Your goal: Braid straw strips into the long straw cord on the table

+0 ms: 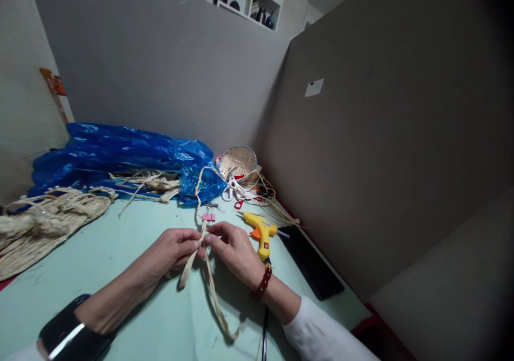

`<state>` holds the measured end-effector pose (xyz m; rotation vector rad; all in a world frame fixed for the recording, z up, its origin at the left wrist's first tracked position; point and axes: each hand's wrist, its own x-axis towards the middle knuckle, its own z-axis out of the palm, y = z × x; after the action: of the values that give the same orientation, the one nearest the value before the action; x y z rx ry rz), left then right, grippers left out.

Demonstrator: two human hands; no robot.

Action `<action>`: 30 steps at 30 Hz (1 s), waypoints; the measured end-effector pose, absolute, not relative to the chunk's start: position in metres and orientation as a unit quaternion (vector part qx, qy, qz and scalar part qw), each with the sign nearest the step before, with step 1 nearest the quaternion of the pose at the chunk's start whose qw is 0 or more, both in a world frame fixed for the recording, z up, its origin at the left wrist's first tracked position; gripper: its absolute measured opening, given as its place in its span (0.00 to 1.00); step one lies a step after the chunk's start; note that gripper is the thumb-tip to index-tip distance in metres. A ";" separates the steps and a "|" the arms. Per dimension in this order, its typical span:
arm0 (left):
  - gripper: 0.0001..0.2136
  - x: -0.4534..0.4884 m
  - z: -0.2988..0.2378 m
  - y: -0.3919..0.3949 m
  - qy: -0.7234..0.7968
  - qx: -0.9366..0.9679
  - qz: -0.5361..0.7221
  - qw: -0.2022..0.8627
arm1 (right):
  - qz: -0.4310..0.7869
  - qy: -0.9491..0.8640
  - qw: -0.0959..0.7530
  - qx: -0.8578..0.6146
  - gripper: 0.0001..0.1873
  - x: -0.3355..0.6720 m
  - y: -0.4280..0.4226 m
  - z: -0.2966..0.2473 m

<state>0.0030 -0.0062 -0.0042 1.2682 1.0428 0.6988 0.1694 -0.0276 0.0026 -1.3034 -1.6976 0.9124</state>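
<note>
My left hand [179,248] and my right hand [233,248] meet near the middle of the table, fingertips pinched on a pale plant-fibre braid [204,229]. Its loose strands hang toward me: a short flat one [188,270] beneath my left fingers and a long one [214,296] curving down to the right. A pink binder clip [209,217] sits at the braid just beyond my fingertips. From there a thin braided length [197,189] runs up toward the blue plastic. The exact crossing of the strands is hidden by my fingers.
A yellow glue gun [263,231] lies right of my right hand, beside a black flat slab [311,264]. Behind are white-handled scissors [231,189], a woven basket [238,162] and a blue plastic bag [128,149] with fibre bundles. Woven fibre pieces [60,216] lie left. Grey walls border the table.
</note>
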 end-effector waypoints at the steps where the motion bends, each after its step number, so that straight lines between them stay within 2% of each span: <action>1: 0.17 0.003 -0.004 -0.007 0.449 0.546 0.310 0.635 | 0.433 -0.652 0.377 -0.496 0.12 0.170 -0.026 0.001; 3: 0.18 0.005 -0.003 -0.008 0.448 0.541 0.317 0.637 | 0.541 -0.619 0.341 -0.456 0.12 0.170 -0.023 -0.003; 4: 0.18 0.006 -0.002 -0.008 0.450 0.545 0.316 0.634 | 0.559 -0.616 0.334 -0.443 0.12 0.171 -0.022 -0.004; 10: 0.18 0.008 0.001 -0.011 0.440 0.584 0.318 0.603 | 0.480 -0.714 0.320 -0.398 0.12 0.177 -0.018 -0.003; 15: 0.14 0.007 -0.006 -0.007 0.419 0.631 0.300 0.580 | 0.519 -0.705 0.307 -0.373 0.08 0.179 -0.015 -0.007; 18: 0.11 0.006 -0.012 -0.003 0.413 0.671 0.288 0.544 | 0.538 -0.675 0.303 -0.405 0.08 0.175 -0.017 -0.010; 25: 0.09 0.004 -0.012 -0.002 0.463 0.694 0.266 0.484 | 0.409 -0.671 0.353 -0.508 0.10 0.171 -0.015 -0.013; 30: 0.11 0.004 0.001 -0.008 0.505 0.750 0.260 0.338 | 0.413 -0.638 0.386 -0.523 0.11 0.169 -0.018 -0.007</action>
<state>0.0041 -0.0081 0.0005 1.9544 1.3161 0.6783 0.1694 -0.0180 -0.0073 -1.3306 -1.6238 1.0521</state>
